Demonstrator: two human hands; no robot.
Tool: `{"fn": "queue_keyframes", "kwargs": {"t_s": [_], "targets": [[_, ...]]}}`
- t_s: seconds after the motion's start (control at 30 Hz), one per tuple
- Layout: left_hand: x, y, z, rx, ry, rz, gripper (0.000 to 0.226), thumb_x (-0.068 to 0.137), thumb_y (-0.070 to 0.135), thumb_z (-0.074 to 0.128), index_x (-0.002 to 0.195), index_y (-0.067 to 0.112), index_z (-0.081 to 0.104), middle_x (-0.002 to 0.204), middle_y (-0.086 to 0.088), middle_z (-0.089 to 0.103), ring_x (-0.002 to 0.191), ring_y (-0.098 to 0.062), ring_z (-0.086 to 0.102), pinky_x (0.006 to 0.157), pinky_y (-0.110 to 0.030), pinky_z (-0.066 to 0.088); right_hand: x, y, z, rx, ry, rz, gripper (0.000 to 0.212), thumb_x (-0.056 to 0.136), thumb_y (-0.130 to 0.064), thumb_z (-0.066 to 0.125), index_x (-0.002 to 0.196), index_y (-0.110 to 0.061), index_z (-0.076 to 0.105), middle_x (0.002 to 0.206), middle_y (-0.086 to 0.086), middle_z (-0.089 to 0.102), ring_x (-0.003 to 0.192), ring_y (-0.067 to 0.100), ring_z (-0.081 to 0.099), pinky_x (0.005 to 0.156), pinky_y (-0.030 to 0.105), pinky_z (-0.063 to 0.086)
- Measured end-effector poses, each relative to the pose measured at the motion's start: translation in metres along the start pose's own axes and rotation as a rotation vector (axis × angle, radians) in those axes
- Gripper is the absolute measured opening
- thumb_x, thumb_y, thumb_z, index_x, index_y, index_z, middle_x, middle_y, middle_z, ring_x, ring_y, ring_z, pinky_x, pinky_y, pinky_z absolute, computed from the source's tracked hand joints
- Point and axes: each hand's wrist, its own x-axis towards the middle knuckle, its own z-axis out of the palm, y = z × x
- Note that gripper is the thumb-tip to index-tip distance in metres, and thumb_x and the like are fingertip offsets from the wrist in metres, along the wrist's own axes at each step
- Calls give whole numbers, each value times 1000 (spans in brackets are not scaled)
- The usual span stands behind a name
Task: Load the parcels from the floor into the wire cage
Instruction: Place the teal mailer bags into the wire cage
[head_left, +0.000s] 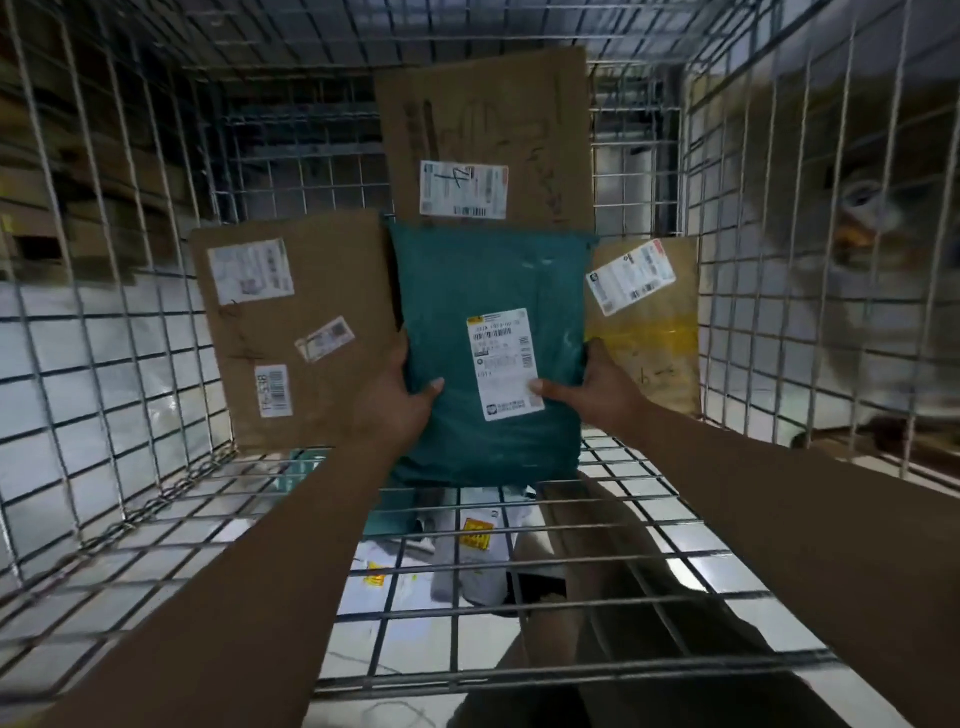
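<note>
1. Head view: my left hand (397, 400) and right hand (597, 389) each grasp a side edge of the teal plastic mailer bag (493, 291), held upright inside the wire cage (104, 364).
2. Its long axis points away towards the brown cardboard parcels (291, 322) at the back; both grips are equally near.

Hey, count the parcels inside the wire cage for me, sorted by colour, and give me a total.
Brown cardboard parcels: 3, namely the left one, the back one and the right one, which carries yellow tape.
Teal bag parcels: 1, the teal parcel held by the left hand and right hand.
Total: 4
</note>
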Motion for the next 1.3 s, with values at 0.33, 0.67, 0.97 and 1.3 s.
{"fn": "queue_keyframes", "kwargs": {"t_s": [0.33, 0.67, 0.97, 1.3], "targets": [[18, -8, 14, 428, 215, -164, 42, 93, 40, 63, 130, 21, 62, 114, -12, 72, 103, -38, 69, 80, -42, 55, 29, -3, 19, -224, -9, -105, 84, 75, -37, 91, 131, -13, 33, 142, 8, 54, 125, 25, 57, 102, 46, 53], [-30, 27, -85, -142, 59, 18, 50, 92, 14, 75, 139, 18, 59, 105, -3, 70, 100, -19, 67, 80, -21, 53, -13, -152, 41, -567, 22, -423, 76, 88, -47, 76, 150, -19, 43, 140, 9, 52, 123, 26, 55, 95, 33, 46], [-176, 47, -199, -156, 266, 95, 54, 91, 22, 75, 142, 26, 60, 115, -3, 74, 97, -20, 71, 68, -21, 55, -138, -256, 110, -763, -244, -696, 37, 95, -29, 71, 130, -20, 63, 108, -5, 65, 100, 17, 65, 87, 34, 54], [-391, -71, -200, -533, 463, 105, 50, 92, 24, 76, 139, 27, 61, 109, 1, 77, 96, -18, 76, 92, -45, 61, -328, -237, 205, -916, -460, -941, 34, 92, -43, 72, 122, -29, 66, 106, -9, 71, 94, 5, 68, 84, 29, 55]]}}
